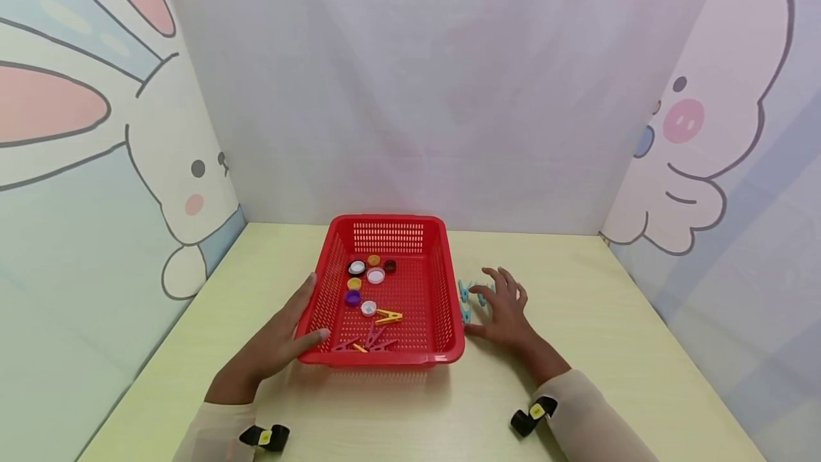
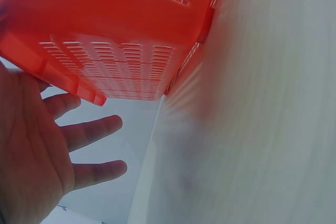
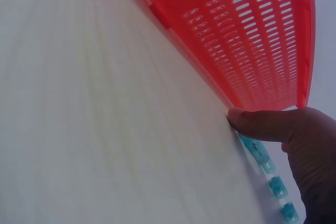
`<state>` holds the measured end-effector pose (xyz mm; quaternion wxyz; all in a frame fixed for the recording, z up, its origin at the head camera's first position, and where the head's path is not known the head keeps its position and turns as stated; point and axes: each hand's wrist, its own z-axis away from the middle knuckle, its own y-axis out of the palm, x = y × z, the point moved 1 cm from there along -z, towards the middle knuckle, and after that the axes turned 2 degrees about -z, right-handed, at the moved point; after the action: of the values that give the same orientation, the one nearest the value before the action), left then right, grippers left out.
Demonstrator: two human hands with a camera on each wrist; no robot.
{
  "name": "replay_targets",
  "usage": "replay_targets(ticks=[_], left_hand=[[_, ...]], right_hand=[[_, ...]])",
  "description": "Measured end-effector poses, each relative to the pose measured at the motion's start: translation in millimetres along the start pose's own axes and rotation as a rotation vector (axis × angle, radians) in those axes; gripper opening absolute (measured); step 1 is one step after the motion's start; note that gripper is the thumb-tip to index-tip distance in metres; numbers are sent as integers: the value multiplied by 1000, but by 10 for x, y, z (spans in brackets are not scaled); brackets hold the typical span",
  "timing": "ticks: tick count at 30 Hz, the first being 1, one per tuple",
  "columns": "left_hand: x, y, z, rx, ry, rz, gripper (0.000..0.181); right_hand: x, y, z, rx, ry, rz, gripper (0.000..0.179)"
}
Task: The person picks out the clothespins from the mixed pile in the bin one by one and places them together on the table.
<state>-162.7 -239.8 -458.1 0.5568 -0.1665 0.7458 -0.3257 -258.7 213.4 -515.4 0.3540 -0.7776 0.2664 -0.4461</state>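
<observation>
Now, blue clips [image 1: 465, 291]: I see them on the table [image 1: 564, 276], just right of the red basket [image 1: 442, 358], partly hidden by fingers.
Right hand [image 1: 507, 316]: released, it arches over the clips, fingers loosely bent, thumb close to the nearest one.
Basket wall: it stands right beside the clips, bounding my reach on their left.
Left hand [image 1: 276, 344]: ungripped, at the basket's left rim, thumb over it, fingers straight and spread.
Basket floor: white caps [image 1: 375, 275], a purple cap [image 1: 353, 297], a yellow clip [image 1: 389, 316]; pink clips [image 1: 375, 336] nearer the front.
</observation>
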Motion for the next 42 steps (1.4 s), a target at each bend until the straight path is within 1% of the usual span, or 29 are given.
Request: replay_targets(ticks=[4,8,12,17,23,26,30,32,37,42], left_hand=[[-5,-1,3,1,-1,-3,118],[-16,-7,2,-1,-4,-3,118],[-15,0,-3,1,-4,4,119],[-2,5,-3,5,-7,1,117],[-3,6,-12,8,-12,-2,116],[-5,3,-14,9,-12,-1,116],[-8,3,-16,8,-7,1,116],[-11,3,-18,7,-2,0,116],[-18,5,-19,3,2,-7,117],[-20,15,-15,2,-8,-12,119]], right_hand=[[11,-10,4,-2,-7,-6,91],[52,-43,-11,-20,-16,-38,98],[98,-86,-28,-47,-6,-74,101],[141,-126,-63,-55,9,-106,101],[204,-253,-121,-77,-2,-124,102],[237,-326,-150,-90,-20,-151,99],[298,-405,-194,-118,-54,-186,86],[342,-437,-223,-133,-58,-201,79],[510,-506,-291,-173,-49,-257,65],[721,-546,-366,-178,-53,-292,59]])
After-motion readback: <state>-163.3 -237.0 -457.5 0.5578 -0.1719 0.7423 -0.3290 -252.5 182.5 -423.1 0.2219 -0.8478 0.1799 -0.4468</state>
